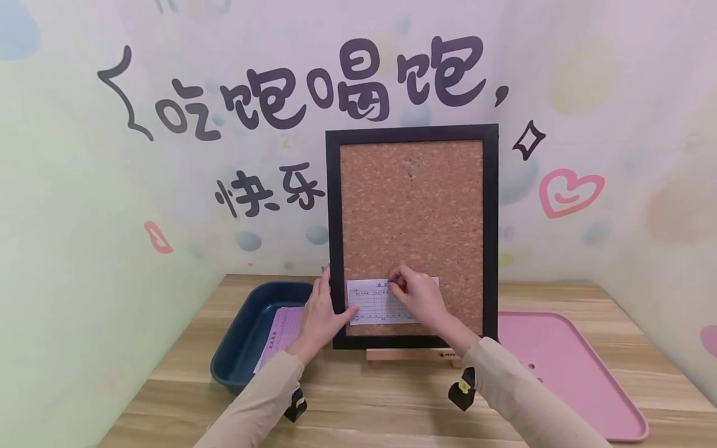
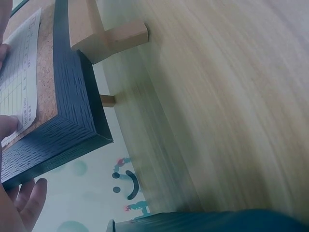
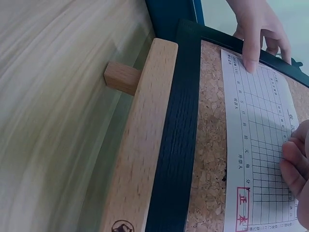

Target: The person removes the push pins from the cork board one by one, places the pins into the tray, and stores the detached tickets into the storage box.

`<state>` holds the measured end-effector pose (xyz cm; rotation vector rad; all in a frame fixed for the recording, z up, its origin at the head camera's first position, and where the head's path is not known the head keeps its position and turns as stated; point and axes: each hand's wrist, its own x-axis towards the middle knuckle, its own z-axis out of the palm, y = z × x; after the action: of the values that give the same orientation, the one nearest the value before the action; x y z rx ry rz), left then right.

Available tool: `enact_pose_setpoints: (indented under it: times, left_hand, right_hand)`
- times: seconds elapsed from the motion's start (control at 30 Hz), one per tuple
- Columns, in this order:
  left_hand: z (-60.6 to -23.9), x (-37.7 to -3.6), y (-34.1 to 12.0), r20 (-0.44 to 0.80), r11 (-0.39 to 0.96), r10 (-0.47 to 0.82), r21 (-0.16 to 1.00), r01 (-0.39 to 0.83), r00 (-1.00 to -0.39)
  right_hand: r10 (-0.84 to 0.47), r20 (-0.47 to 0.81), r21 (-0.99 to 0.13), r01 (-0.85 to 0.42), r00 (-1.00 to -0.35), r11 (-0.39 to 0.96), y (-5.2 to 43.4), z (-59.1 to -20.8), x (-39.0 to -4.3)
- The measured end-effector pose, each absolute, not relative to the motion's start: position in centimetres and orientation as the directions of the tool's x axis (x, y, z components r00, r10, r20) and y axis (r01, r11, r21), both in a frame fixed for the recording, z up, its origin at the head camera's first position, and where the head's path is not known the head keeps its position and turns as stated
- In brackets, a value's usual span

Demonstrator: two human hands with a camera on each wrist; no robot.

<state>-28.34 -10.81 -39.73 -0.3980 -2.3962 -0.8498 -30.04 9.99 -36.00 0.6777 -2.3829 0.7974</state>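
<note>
A cork board (image 1: 411, 205) in a black frame (image 3: 178, 135) stands upright on a small wooden easel (image 1: 411, 354). A white printed slip (image 1: 372, 305) lies flat against the cork's lower left. My left hand (image 1: 332, 303) grips the frame's left edge, with fingers behind it and the thumb pressing the slip's lower left corner. In the left wrist view the slip (image 2: 19, 82) and the left hand (image 2: 14, 164) show at the frame's corner. My right hand (image 1: 396, 281) pinches at the slip's top edge with curled fingers (image 3: 294, 164). Whatever sits between those fingertips is hidden.
A dark blue tray (image 1: 246, 330) holding a pink sheet (image 1: 280, 333) sits left of the board. A flat pink tray (image 1: 566, 373) lies to the right. All stand on a wooden table (image 1: 364, 398) pushed into a corner of decorated walls.
</note>
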Motion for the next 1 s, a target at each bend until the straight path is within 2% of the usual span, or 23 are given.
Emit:
enact_pose_setpoints:
  times: [0.7, 1.0]
  left_hand:
    - [-39.82, -28.19, -10.78, 0.597, 0.754, 0.089, 0.483, 0.445, -0.797]
    - [-39.68, -28.32, -10.79, 0.595, 0.75, 0.093, 0.485, 0.45, -0.798]
  right_hand:
    - [-0.3, 0.55, -0.406, -0.563, -0.779, 0.72, 10.23, -35.62, -29.78]
    - [-0.304, 0.552, -0.391, -0.563, -0.776, 0.728, 10.35, -35.51, -29.85]
